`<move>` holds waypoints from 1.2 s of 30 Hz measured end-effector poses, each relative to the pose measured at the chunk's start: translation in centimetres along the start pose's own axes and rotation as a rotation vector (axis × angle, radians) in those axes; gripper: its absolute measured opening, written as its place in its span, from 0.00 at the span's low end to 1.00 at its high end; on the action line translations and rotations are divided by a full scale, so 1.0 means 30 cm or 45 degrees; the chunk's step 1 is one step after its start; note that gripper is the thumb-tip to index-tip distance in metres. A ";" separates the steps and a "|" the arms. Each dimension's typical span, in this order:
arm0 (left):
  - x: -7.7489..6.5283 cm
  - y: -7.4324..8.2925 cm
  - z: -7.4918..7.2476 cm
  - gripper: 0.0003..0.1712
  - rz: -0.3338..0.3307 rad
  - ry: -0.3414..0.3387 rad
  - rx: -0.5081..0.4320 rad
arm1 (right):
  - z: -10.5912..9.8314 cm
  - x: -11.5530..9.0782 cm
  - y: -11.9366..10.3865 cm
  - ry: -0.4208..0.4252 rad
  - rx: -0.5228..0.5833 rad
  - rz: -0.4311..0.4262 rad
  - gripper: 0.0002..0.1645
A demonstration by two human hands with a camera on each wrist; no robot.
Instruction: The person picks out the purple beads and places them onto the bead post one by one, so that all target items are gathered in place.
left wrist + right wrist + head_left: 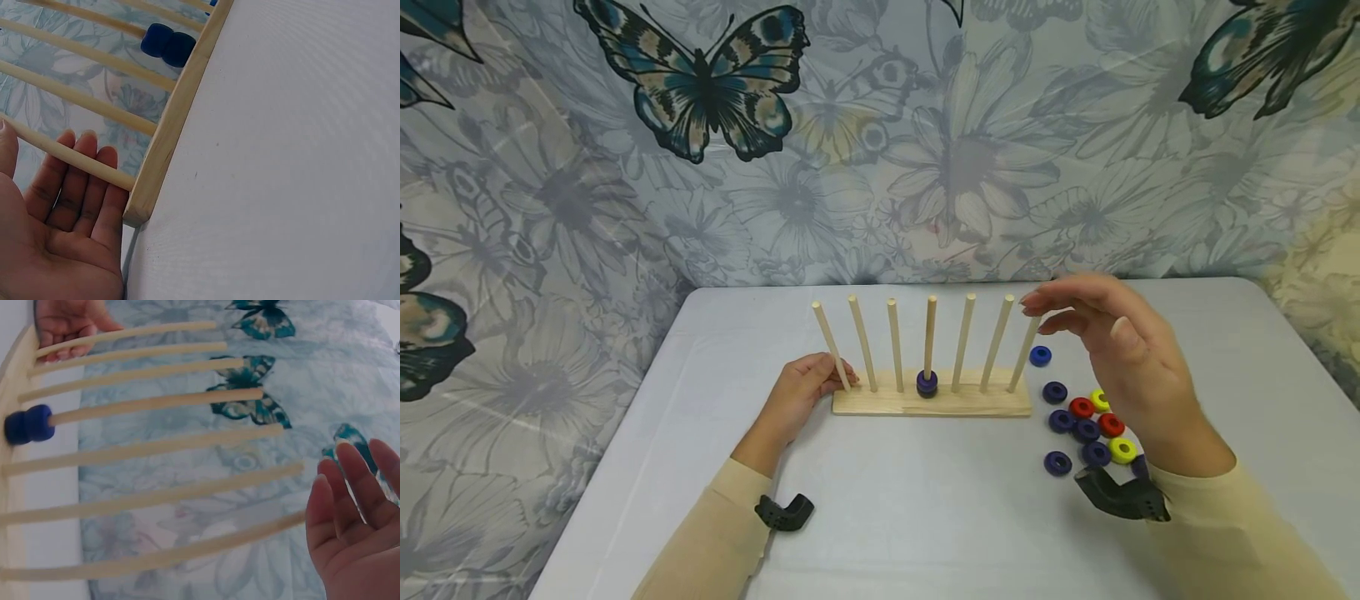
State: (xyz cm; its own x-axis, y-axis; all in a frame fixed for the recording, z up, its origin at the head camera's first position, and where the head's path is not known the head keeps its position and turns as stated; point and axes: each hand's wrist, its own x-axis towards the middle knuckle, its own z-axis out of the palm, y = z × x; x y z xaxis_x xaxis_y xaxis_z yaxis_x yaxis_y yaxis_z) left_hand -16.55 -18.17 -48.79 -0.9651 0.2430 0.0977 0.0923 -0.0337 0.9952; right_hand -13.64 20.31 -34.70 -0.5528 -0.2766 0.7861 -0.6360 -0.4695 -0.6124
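A wooden rack with several upright pegs stands mid-table, its flat base (pixel 880 405) toward me. Two dark blue rings (pixel 167 45) sit stacked at the foot of the middle peg (pixel 930 333); the other pegs are bare. My left hand (pixel 797 396) is at the rack's left end. In the left wrist view its fingers stretch loosely behind the end peg (pixel 75 156), with the thumb on the near side. My right hand (pixel 1131 367) is raised beside the top of the rightmost peg (pixel 1024 354), fingers gently bent and holding nothing, as the right wrist view shows.
Loose blue rings (pixel 1057 463), red rings (pixel 1111 425) and yellow rings (pixel 1123 451) lie right of the rack, some partly hidden by my right arm. White cloth covers the table (pixel 910 517). A butterfly-patterned fabric (pixel 970 167) hangs behind it.
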 end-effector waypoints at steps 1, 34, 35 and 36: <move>-0.001 0.000 0.000 0.30 0.004 -0.002 -0.004 | -0.006 -0.008 -0.001 0.001 -0.004 0.014 0.26; -0.003 -0.002 0.002 0.31 -0.006 0.003 0.030 | -0.283 -0.380 -0.105 0.093 -0.818 0.566 0.23; -0.003 -0.001 0.002 0.30 -0.007 0.005 0.034 | -0.287 -0.389 -0.110 0.085 -0.890 0.597 0.23; -0.002 -0.001 0.003 0.30 -0.008 0.007 0.036 | -0.292 -0.399 -0.113 0.089 -0.933 0.620 0.23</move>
State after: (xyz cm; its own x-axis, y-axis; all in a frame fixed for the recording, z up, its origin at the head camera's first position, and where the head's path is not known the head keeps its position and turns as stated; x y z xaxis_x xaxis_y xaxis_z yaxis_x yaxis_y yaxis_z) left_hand -16.46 -18.10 -48.82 -0.9670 0.2379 0.0914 0.0929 -0.0049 0.9957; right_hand -9.59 32.55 -42.75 -0.8687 -0.2428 0.4318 -0.4935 0.3495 -0.7964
